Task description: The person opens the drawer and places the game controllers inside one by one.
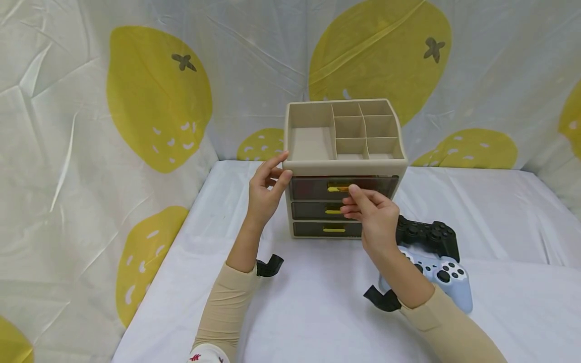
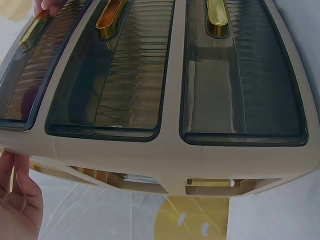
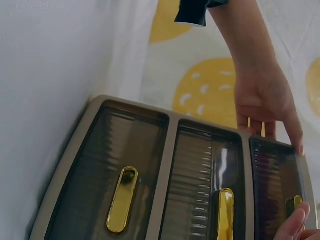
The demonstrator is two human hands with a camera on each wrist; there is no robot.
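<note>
A beige desktop organizer (image 1: 345,165) with three dark see-through drawers stands on the white-covered table. At its upper left edge, my left hand (image 1: 267,194) rests its fingertips and thumb against the side, fingers fairly straight. My right hand (image 1: 379,217) is at the top drawer (image 1: 308,188), its thumb and fingertips pinching the right end of the gold handle (image 1: 337,188). In the left wrist view, fingertips (image 2: 50,6) meet that handle. The middle drawer (image 3: 187,200) and bottom drawer (image 3: 95,165) are flush with the frame.
To the right lie a black game controller (image 1: 433,236) and a light blue one (image 1: 456,287), partly behind my right forearm. The organizer's top has several open compartments (image 1: 349,127). Behind it hangs a lemon-print cloth (image 1: 263,65). Black straps (image 1: 270,266) hang from my wrists.
</note>
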